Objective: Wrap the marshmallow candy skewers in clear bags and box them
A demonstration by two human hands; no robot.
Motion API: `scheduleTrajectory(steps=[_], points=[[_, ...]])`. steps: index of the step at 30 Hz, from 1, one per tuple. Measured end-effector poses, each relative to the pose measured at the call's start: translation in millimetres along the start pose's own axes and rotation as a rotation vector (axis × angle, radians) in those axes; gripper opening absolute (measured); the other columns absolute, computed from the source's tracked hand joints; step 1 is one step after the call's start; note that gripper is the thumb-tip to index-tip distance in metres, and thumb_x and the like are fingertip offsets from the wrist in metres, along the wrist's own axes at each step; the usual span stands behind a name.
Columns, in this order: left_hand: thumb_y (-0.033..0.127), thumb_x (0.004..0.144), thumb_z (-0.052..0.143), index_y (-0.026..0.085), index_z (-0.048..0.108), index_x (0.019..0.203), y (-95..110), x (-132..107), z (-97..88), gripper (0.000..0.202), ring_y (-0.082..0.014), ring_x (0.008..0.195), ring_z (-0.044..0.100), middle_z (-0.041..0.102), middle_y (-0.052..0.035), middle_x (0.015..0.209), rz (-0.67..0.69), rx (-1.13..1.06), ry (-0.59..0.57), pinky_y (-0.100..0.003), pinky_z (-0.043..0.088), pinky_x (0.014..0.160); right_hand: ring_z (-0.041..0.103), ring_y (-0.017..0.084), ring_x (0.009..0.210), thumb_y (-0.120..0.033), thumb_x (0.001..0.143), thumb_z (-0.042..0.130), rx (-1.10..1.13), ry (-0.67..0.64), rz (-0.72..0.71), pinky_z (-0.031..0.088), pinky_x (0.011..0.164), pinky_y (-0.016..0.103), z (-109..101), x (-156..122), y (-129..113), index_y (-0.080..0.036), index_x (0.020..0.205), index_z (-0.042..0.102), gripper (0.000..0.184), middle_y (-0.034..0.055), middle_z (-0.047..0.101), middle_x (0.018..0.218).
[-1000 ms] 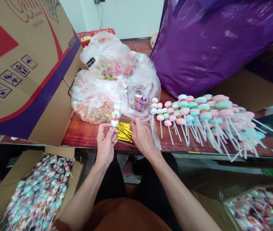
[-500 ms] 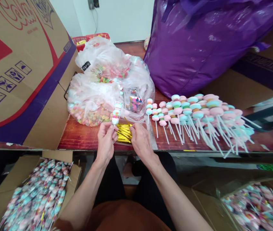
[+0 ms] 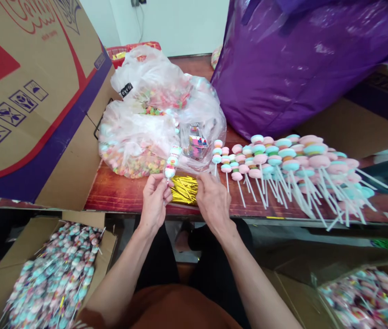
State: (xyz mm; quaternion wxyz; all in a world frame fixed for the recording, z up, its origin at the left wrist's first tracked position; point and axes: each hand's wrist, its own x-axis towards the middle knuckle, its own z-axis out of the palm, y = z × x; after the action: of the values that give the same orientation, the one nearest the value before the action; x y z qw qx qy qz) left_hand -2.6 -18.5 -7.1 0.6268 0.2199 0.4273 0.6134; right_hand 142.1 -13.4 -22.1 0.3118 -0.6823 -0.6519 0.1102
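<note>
My left hand (image 3: 155,201) is closed around the stick of a wrapped candy skewer (image 3: 172,161), which it holds upright above the table edge. My right hand (image 3: 212,197) rests with bent fingers on a pile of gold twist ties (image 3: 182,188) lying in a clear wrapper just right of the left hand. Whether the right fingers pinch a tie is hidden. Several unwrapped pink, blue and green candy skewers (image 3: 283,160) lie in a row on the red-brown table (image 3: 118,194), to the right of my hands.
Clear plastic bags of loose sweets (image 3: 146,132) sit behind my hands. A big cardboard box (image 3: 26,91) fills the left, a purple bag (image 3: 300,64) the back right. Boxes of wrapped skewers stand on the floor at lower left (image 3: 53,274) and lower right (image 3: 368,297).
My hands with the wrapped skewer stay at the table edge. The right hand has settled further onto the gold ties. The view swayed a little.
</note>
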Motion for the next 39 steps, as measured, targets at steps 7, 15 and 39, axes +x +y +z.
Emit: scheduleTrajectory(steps=[7,15,39], points=[[0.025,0.075,0.076,0.02,0.053,0.089,-9.4,-6.8,6.9,0.027,-0.0036,0.052,0.037,0.059,0.0031,0.073,-0.024,0.042,-0.123,-0.016,0.026,0.048,0.052,0.013,0.055,-0.033,0.083,0.064,0.826,-0.152,0.195,0.041,0.055,0.025,-12.9,-12.8,-7.6,-0.017,0.079,0.07,0.018,-0.0012,0.063,0.064],[0.037,0.079,0.077,0.019,0.061,0.089,-22.3,-13.6,10.5,0.026,-0.0039,0.051,0.036,0.057,0.0036,0.073,0.101,0.261,-0.19,-0.018,0.028,0.046,0.055,0.015,0.066,-0.028,0.081,0.066,0.825,-0.189,0.115,0.042,0.063,0.027,-12.0,-11.1,-5.9,-0.017,0.071,0.069,0.015,0.0001,0.065,0.068],[0.041,0.083,0.073,0.018,0.058,0.087,-0.4,-34.7,26.9,0.028,-0.0048,0.048,0.035,0.048,0.0059,0.057,-0.053,0.232,-0.26,-0.015,0.025,0.044,0.051,0.015,0.069,-0.028,0.096,0.048,0.786,-0.207,-0.087,0.042,0.063,0.027,-37.1,-20.1,-11.9,-0.021,0.09,0.053,0.01,-0.0005,0.054,0.076]])
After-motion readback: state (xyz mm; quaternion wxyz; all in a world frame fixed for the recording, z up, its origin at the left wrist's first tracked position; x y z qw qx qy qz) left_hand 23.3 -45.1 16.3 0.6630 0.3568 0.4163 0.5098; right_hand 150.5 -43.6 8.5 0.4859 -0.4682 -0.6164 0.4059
